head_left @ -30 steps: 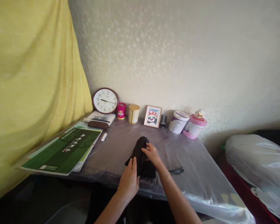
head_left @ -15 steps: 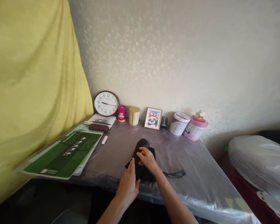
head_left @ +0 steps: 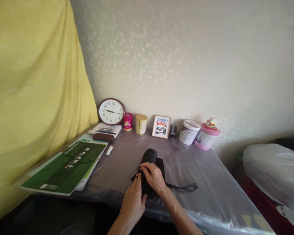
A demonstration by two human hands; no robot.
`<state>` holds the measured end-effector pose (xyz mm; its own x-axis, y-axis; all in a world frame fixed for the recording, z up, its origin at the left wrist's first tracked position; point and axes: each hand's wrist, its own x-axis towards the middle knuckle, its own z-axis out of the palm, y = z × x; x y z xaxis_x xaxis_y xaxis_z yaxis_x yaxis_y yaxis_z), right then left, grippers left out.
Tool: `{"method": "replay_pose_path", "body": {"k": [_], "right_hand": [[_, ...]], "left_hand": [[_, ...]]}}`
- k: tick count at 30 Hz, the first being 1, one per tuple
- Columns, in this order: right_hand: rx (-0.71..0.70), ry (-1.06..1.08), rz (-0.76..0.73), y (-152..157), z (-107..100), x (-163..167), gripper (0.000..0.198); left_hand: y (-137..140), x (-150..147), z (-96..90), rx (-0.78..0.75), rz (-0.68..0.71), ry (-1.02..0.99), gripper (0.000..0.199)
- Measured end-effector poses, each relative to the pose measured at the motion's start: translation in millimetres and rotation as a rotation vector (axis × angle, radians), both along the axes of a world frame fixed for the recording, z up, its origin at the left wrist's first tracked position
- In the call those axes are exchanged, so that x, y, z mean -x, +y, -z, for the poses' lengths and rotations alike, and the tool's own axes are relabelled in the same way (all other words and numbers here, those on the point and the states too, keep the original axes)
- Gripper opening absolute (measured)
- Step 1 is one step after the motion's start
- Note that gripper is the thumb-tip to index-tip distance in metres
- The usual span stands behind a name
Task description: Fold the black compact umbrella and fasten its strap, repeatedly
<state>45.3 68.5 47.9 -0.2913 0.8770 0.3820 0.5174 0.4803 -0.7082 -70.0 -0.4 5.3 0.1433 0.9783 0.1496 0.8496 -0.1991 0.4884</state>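
A rolled black fabric bundle [head_left: 150, 156] that resembles a folded umbrella lies near the table's front edge, its round end facing the wall. A flat black piece [head_left: 161, 165] shows under its right side, and a black strap [head_left: 186, 187] trails out to the right. Along the roll's left side lies my left hand [head_left: 133, 197], fingers straight and together, thumb apart near the close end. My right hand [head_left: 153, 176] reaches over the top, with bent fingers pinching at the roll's upper left side. Both hands cover the bundle's near part.
Green books [head_left: 66, 166] lie left, beside a brown case [head_left: 103, 137] and a small white object [head_left: 109, 150]. Along the wall stand a clock [head_left: 111, 111], pink can [head_left: 127, 122], yellow-lidded can [head_left: 141, 124], panda picture [head_left: 161, 126], black stapler-like object [head_left: 172, 131] and two tubs [head_left: 189, 132].
My right hand has shifted left and slightly nearer over the roll, its fingers drawn closer to my left fingertips. The whole view has tilted slightly.
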Motion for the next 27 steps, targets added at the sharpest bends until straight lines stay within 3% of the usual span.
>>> {"method": "replay_pose_path", "body": {"k": [2,4,15,21,27], "right_hand": [[-0.17,-0.071,-0.054,-3,3,-3,0.021],[-0.225,-0.138,-0.097,0,8,-6,0.022],[-0.095,-0.261,-0.012,77,27,-11,0.03],[0.019,-0.165,0.201,96,23,-23,0.023],[0.177,-0.046,0.507,79,27,-72,0.03]], "left_hand": [[1,0,4.9,-0.028,0.002,0.012,0.063],[1,0,9.0,-0.047,-0.002,0.019,0.062],[-2,-4,-1.2,0.051,-0.039,0.035,0.067],[-2,-4,-12.2,0.106,-0.024,0.053,0.068],[-3,-2,-10.2,0.079,-0.013,0.033,0.066]]}}
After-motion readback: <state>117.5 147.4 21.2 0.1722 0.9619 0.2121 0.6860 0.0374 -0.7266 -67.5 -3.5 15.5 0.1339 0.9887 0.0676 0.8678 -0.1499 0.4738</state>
